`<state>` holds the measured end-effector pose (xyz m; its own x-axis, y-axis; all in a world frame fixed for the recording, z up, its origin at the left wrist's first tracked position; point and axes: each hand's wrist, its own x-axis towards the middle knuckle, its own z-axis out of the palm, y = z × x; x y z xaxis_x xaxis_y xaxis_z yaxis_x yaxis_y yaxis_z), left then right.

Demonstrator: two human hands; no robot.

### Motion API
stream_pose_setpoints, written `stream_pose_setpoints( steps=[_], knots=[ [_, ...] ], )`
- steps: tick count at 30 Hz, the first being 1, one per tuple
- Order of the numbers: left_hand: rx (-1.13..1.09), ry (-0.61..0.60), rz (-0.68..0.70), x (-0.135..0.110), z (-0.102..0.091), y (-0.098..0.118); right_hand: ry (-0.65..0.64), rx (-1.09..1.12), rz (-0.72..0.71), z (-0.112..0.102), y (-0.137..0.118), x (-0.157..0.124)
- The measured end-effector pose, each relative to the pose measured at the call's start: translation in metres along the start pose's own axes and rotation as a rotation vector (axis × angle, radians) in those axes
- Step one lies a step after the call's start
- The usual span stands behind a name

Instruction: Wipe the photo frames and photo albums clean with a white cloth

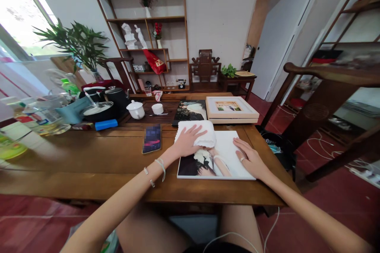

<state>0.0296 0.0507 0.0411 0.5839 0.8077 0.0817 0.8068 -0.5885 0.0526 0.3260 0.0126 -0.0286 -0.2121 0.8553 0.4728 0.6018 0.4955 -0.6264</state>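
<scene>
Photo panel (pixel 218 164), white-edged, showing a dark suit and white dress; lies flat on the wooden table (pixel 118 156), near its front right corner; left hand (pixel 188 142) spread over a folded white towel (pixel 210 136), palm down on it, not visibly gripping; right hand (pixel 251 159) laid flat on the panel's right side, fingers extended, nothing grasped; panel looks stiff and fairly light, face probably smooth, a bit slippery, easily scuffed; best held by two opposite edges, off the printed face; towel looks soft, light, easy to pinch at a fold.

Just behind: dark-toned photo print (pixel 191 110), beside a pale framed picture (pixel 231 108); smartphone (pixel 152 138) left of the panel, screen pixelated, unreadable; white lidded teapot (pixel 135 110) and white cup (pixel 157 108) farther back.

Writing: red fabric item (pixel 154 61) on the shelf has gold characters, seemingly starting with "7", rest unclear from where I stand; number blocks (pixel 138 68) nearby, digits too small to be sure; no brand I can read.
</scene>
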Motion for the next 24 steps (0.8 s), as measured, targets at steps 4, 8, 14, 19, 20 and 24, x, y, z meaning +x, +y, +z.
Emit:
stream_pose_setpoints(
  steps=[4, 8, 14, 19, 20, 24],
  knots=[
    [0.001, -0.004, 0.019, -0.035, -0.001, 0.022, 0.005, 0.004, -0.002, 0.0, 0.0, 0.0],
    [-0.035, -0.078, 0.068, -0.078, -0.005, 0.056, 0.007, -0.016, 0.007, 0.001, 0.0, -0.001],
    [-0.079, -0.093, 0.119, -0.116, 0.001, 0.094, -0.007, -0.026, -0.005, 0.0, 0.003, -0.001],
    [-0.113, -0.06, 0.051, -0.084, 0.003, 0.079, -0.009, -0.027, -0.006, 0.0, 0.004, 0.0],
    [-0.113, -0.053, 0.028, -0.073, 0.002, 0.072, -0.008, -0.027, -0.009, 0.0, 0.004, 0.0],
    [-0.057, -0.002, -0.025, -0.024, 0.001, 0.04, -0.015, -0.034, -0.021, 0.0, 0.004, -0.001]
  ],
)
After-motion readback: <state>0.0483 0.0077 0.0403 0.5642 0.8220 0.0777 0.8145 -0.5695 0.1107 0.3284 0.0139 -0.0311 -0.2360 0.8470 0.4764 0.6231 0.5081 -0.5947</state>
